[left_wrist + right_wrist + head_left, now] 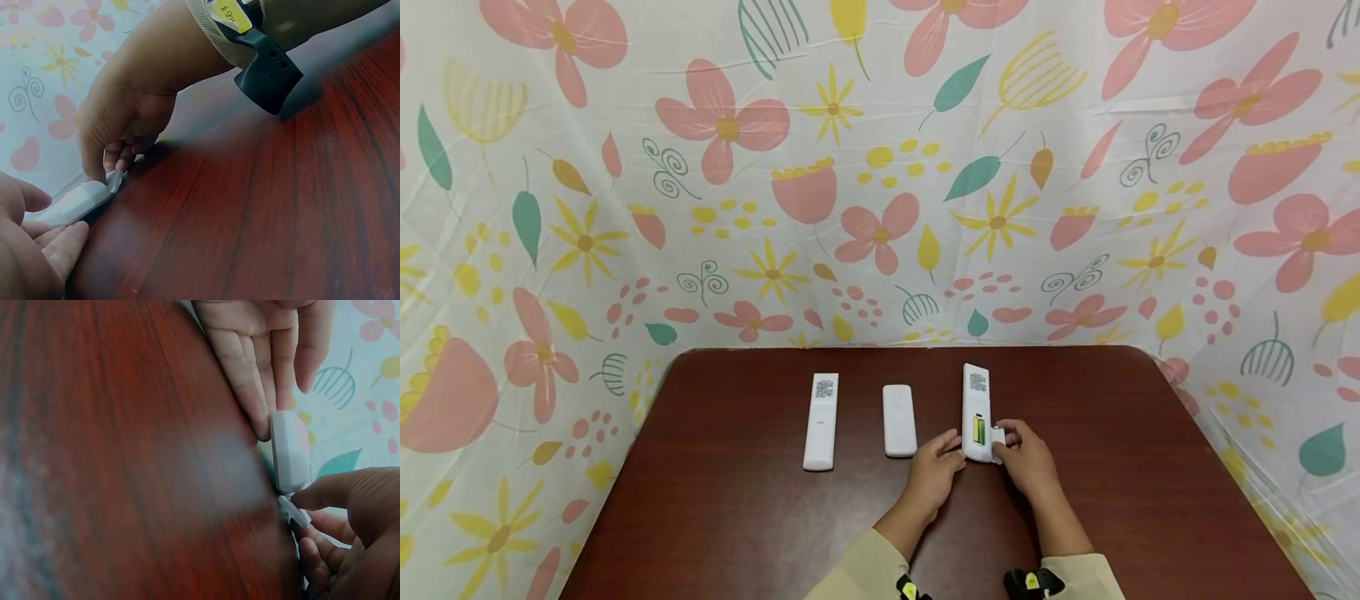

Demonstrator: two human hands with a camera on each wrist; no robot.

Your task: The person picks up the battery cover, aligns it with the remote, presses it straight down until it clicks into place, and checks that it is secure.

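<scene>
Far left on the dark red-brown bench (737, 533): long white remote (822, 421), back up, printed label at its far end. Next, a shorter white device (899, 421), plain face up. Left hand (929, 479), fingers extended, tips touching the near left edge of the label-backed remote (977, 392); its battery bay (979, 429) uncovered, green and yellow inside. Rightmost, right hand (1028, 460) pinches a small white cover (998, 437) just beside that remote's right edge.
</scene>
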